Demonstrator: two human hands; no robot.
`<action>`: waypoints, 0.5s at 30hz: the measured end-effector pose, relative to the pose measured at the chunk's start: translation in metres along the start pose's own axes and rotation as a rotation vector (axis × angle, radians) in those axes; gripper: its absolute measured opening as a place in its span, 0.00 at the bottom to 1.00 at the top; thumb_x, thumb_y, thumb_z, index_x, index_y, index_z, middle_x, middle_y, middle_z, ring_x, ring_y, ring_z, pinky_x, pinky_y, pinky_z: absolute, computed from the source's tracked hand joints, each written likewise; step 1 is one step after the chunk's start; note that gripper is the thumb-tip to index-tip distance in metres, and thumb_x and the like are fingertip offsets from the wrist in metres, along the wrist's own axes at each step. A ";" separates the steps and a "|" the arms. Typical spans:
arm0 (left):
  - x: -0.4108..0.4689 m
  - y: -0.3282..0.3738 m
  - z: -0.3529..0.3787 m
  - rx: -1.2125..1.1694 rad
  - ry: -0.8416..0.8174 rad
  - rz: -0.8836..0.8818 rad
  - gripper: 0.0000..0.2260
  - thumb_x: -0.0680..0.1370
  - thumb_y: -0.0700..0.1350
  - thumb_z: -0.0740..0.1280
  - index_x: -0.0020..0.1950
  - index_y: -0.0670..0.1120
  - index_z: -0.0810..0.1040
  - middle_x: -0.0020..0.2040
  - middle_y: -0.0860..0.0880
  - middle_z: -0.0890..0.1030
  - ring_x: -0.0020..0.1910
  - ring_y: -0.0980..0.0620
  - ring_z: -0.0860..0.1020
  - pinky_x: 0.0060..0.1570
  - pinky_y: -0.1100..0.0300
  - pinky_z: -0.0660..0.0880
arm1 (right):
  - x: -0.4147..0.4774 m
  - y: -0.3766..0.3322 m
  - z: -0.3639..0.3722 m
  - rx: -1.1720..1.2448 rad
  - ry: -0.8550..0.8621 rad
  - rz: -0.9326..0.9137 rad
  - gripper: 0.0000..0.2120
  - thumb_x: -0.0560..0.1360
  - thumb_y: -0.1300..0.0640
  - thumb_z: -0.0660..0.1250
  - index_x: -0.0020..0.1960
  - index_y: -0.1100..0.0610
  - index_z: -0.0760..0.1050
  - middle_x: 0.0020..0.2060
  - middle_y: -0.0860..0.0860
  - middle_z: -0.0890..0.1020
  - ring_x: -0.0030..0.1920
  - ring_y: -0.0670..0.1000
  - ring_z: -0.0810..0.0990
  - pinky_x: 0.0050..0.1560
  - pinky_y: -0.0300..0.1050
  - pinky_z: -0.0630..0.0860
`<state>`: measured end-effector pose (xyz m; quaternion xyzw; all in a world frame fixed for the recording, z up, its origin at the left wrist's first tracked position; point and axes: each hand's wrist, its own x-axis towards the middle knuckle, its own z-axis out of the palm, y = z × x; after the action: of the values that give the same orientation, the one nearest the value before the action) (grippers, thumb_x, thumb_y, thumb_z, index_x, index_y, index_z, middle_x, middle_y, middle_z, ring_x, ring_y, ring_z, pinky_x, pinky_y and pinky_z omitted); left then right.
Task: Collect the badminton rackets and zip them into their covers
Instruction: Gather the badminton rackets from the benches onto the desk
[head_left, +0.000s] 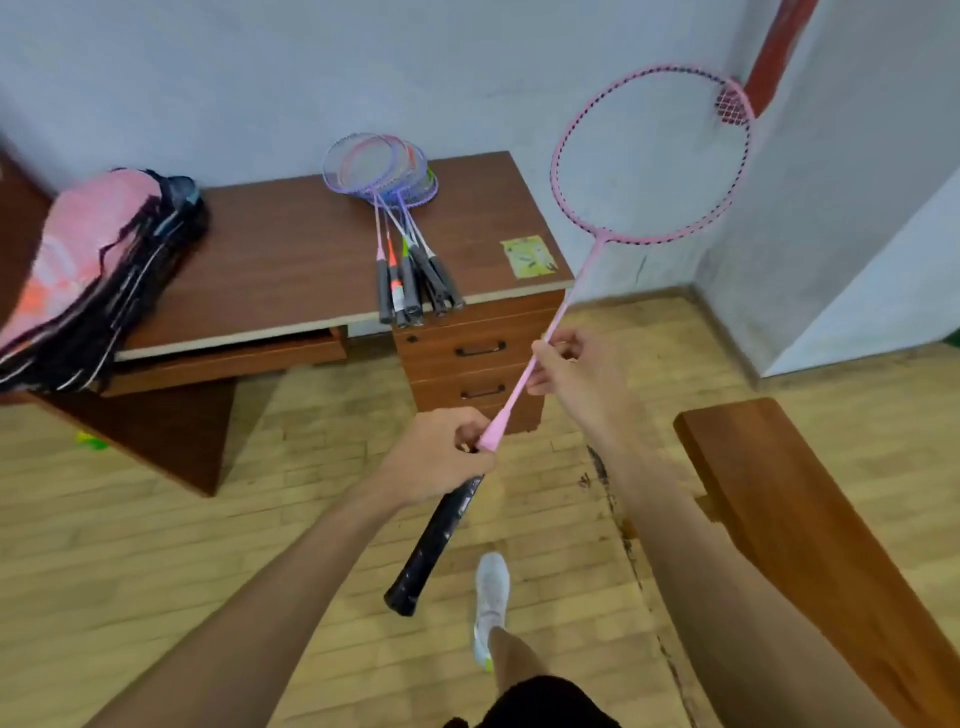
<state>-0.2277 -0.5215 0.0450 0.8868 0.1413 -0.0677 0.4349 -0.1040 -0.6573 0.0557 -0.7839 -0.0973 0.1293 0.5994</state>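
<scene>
I hold a pink badminton racket (571, 291) up in front of me, head toward the upper right near the wall. My left hand (441, 457) grips the top of its black handle. My right hand (566, 371) pinches the thin pink shaft higher up. Several purple and pink rackets (400, 218) lie stacked on the brown desk (280, 260), handles hanging over its front edge. A pile of pink and black racket covers (98, 270) rests on the desk's left end.
The desk has a drawer unit (478, 364) under its right side and a yellow sticker (529, 255) on top. A wooden bench (810, 545) stands at the right. My shoe (491, 597) is on the wooden floor below the racket handle.
</scene>
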 end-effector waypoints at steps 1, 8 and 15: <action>0.018 -0.007 -0.012 0.013 0.020 -0.015 0.05 0.70 0.43 0.72 0.45 0.49 0.80 0.39 0.50 0.82 0.40 0.50 0.79 0.39 0.62 0.73 | 0.023 0.000 0.014 0.023 -0.016 0.011 0.03 0.77 0.56 0.67 0.45 0.54 0.74 0.34 0.52 0.83 0.33 0.51 0.85 0.40 0.52 0.83; 0.136 -0.043 -0.103 0.017 0.120 -0.157 0.08 0.71 0.45 0.74 0.48 0.47 0.83 0.42 0.53 0.83 0.40 0.58 0.77 0.39 0.68 0.71 | 0.177 -0.028 0.105 0.012 -0.147 0.041 0.03 0.77 0.61 0.66 0.45 0.56 0.75 0.36 0.56 0.83 0.32 0.52 0.84 0.38 0.48 0.83; 0.208 -0.089 -0.171 -0.034 0.166 -0.231 0.09 0.70 0.44 0.75 0.49 0.46 0.81 0.35 0.58 0.77 0.32 0.60 0.74 0.29 0.73 0.67 | 0.273 -0.049 0.194 -0.119 -0.251 0.033 0.04 0.77 0.62 0.66 0.50 0.54 0.73 0.34 0.51 0.83 0.30 0.49 0.84 0.38 0.45 0.83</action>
<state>-0.0578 -0.2945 0.0318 0.8596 0.2790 -0.0413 0.4261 0.0931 -0.3825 0.0312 -0.7973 -0.1660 0.2303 0.5326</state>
